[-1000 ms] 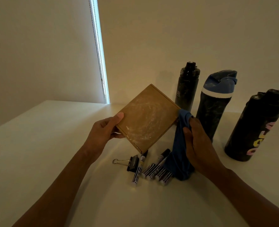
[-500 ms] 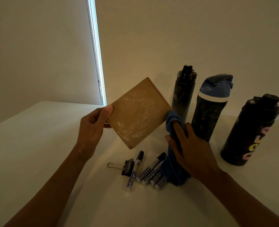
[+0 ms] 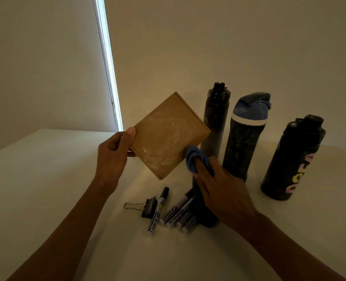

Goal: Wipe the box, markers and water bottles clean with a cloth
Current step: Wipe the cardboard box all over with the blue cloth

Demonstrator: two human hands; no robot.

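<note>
While left hand (image 3: 113,157) grips box (image 3: 169,136), raised over table (image 3: 46,179), I note white dust across face: wipe barely begun. Right hand (image 3: 222,191) clutches cloth (image 3: 196,159) beside box edge. Markers (image 3: 178,214), three bottles (image 3: 243,142) pending on table.

Surface: white matte table (image 3: 46,179), far edge against the wall.

Three water bottles stand upright in a row toward the far right corner, apart from one another:
- slim black bottle with screw cap (image 3: 215,122)
- black bottle with blue flip lid and white band (image 3: 243,142)
- wide black bottle with coloured lettering (image 3: 291,159), nearest the right edge

All three show pale smears.

Mid-table, closer to the near edge, several black-and-white markers (image 3: 178,214) lie in a tight bundle. One single marker (image 3: 158,209) lies just left of them, beside a black binder clip with wire handles (image 3: 147,206).

The lower end of a dark blue cloth (image 3: 207,220) rests at the bundle's right side.
</note>
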